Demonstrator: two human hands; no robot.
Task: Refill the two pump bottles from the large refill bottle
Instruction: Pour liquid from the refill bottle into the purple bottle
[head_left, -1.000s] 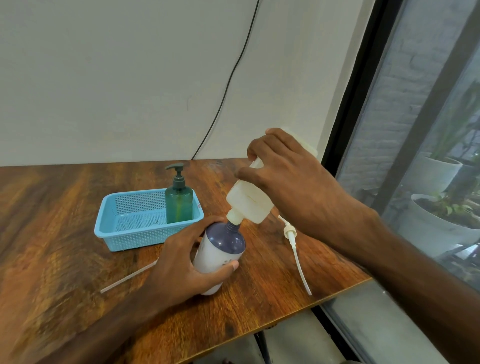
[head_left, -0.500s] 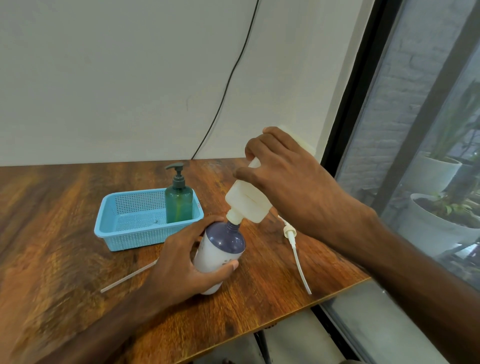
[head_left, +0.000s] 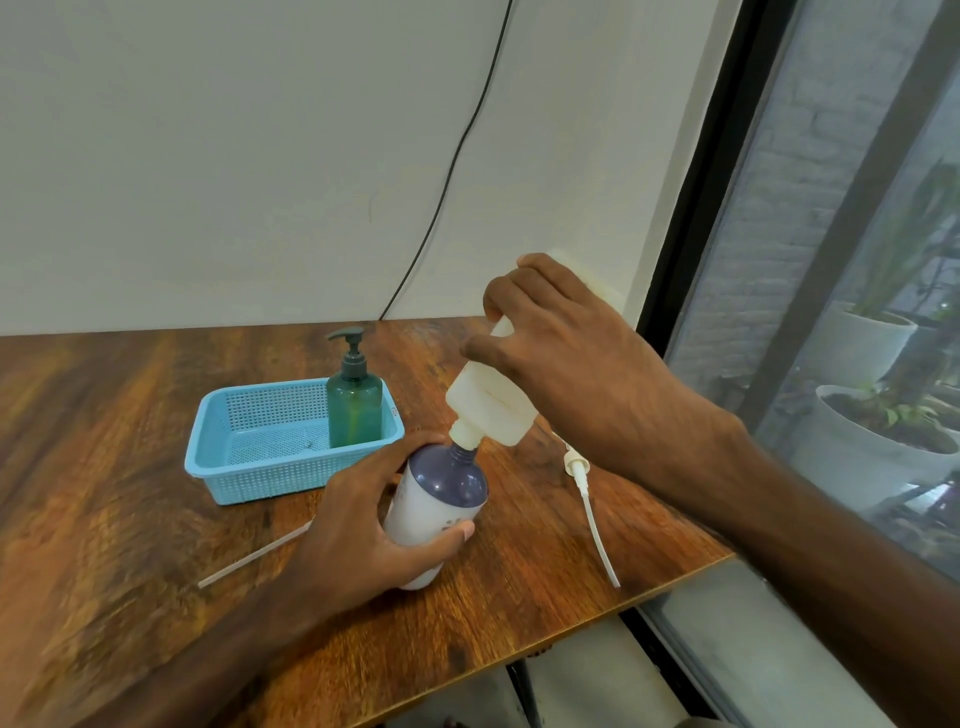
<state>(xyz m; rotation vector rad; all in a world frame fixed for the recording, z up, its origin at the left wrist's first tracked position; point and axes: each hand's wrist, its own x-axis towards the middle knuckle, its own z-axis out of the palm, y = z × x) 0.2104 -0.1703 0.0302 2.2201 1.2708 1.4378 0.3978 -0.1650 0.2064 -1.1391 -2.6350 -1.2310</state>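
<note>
One blue basket (head_left: 249, 470) sits on the bench (head_left: 93, 493). There are two pump bottles: the green pump bottle (head_left: 355, 413) inside the basket, the white-and-purple pump bottle (head_left: 434, 501) just right of it. One refill bottle (head_left: 488, 410), one loose pump head (head_left: 577, 461) and one thin stick (head_left: 254, 557) lie near the basket.

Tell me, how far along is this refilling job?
Done: a pump lies loose on the table. In hand: the right hand tips the refill bottle into the open purple bottle, which the left hand grips. Left: capping it, then the green bottle in the basket, pump still on; its fill level is unclear.
</note>
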